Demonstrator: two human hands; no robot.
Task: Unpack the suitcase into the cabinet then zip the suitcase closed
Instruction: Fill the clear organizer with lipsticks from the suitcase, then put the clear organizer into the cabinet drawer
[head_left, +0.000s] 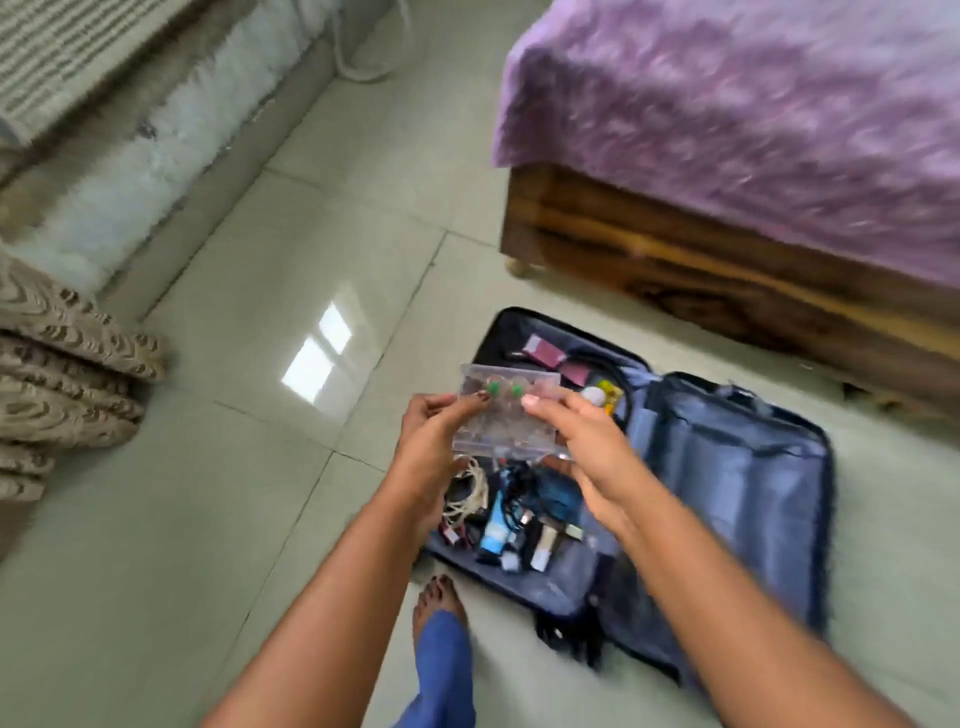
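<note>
A clear box (506, 410) is held up between the 2 hands, above the open suitcase (675, 467) that lies flat on the tiled floor (260, 364). The left hand (434, 441) grips the box at its left edge, fingers curled over the top face and the thumb side underneath. The right hand (582, 431) grips the right edge, its thumb laid along the top face and the fingers wrapped below. The box is tilted slightly, its far edge higher; 2 green items (504, 389) show through the lid, with other small contents too blurred to identify.

The suitcase lies directly beneath and beyond the hands, both halves spread open. The left half holds loose articles: a coil of pale cord (467, 493), a blue tube (493, 530), dark cables, small bottles and, at the far end, maroon packets (545, 351) and a yellow item (608, 389). The right half shows only its blue-grey lining (737, 467).

A bare foot (436, 597) and a blue trouser leg (441, 670) stand just beside the near-left corner of the suitcase. A wooden bed (701, 254) with a purple cover (753, 114) stands beyond the suitcase to the right. Patterned brown fabric (62, 379) lies folded at the left edge, near a white shaggy rug (156, 156).
</note>
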